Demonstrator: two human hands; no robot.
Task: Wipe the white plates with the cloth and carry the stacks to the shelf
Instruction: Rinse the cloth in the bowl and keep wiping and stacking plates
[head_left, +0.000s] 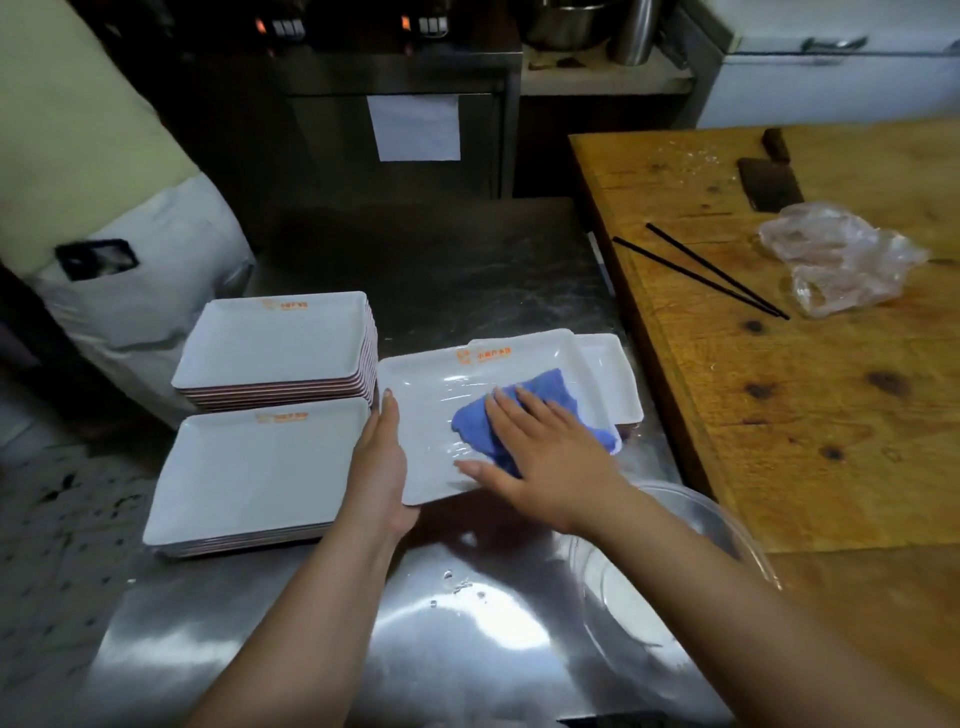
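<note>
Two stacks of white plates sit on the steel desk (467, 613), both left of the plate (441, 415) being wiped: a taller far stack (275, 343) and a lower near stack (249, 473), each top plate bearing an orange logo along its far rim. The wiped plate lies just right of these stacks, tilted a little askew, with its own orange logo at the far edge and a wet sheen across its face. It rests on another plate (618, 384) whose corner shows beyond its right side.

On the wiped plate lies a crumpled blue cloth (540, 400). The right hand (545, 452) lies flat on the cloth, fingers straight and slightly spread, pressing it onto the plate's right half. The left hand (382, 457) grips the plate's left rim, palm against the edge with the thumb along the top and the fingers tucked under, out of sight.

Near right of the wiped plate, at the desk's edge, stands a clear bowl (675, 571). Right of the plate runs a wooden board (779, 415); on it, well apart from the plate, lie two black chopsticks (701, 275), a crumpled clear bag (841, 260) and a dark cleaver (769, 182). Far left of the plate stands a person in a pale top and white apron (130, 234). Behind the desk a steel cabinet (311, 145) carries a sheet of paper (415, 127).
</note>
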